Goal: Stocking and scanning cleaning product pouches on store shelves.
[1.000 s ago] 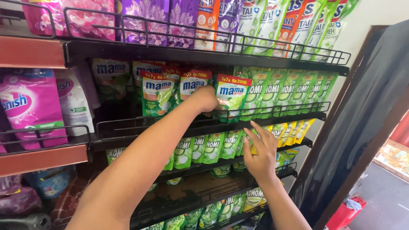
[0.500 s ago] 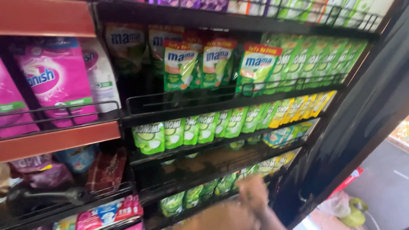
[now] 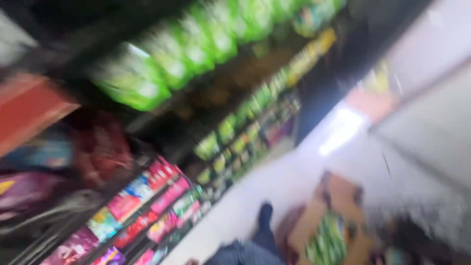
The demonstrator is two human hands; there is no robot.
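Now neither hand shows, so I can't tell their state; green pouches (image 3: 147, 78) hang in shelf rows, more sit in the cardboard box (image 3: 326, 225) on the floor (image 3: 274, 181), ready for stocking.

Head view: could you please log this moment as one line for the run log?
view: blurred, tilted | hands: out of view | shelves: green pouches, pink packs | floor: open cardboard box holding green packs

We see a badly blurred, tilted view: green pouches (image 3: 147, 81) in rows on the upper black shelf (image 3: 162, 118), and more green packs (image 3: 326, 240) lying in an open cardboard box (image 3: 309, 225) on the pale floor.
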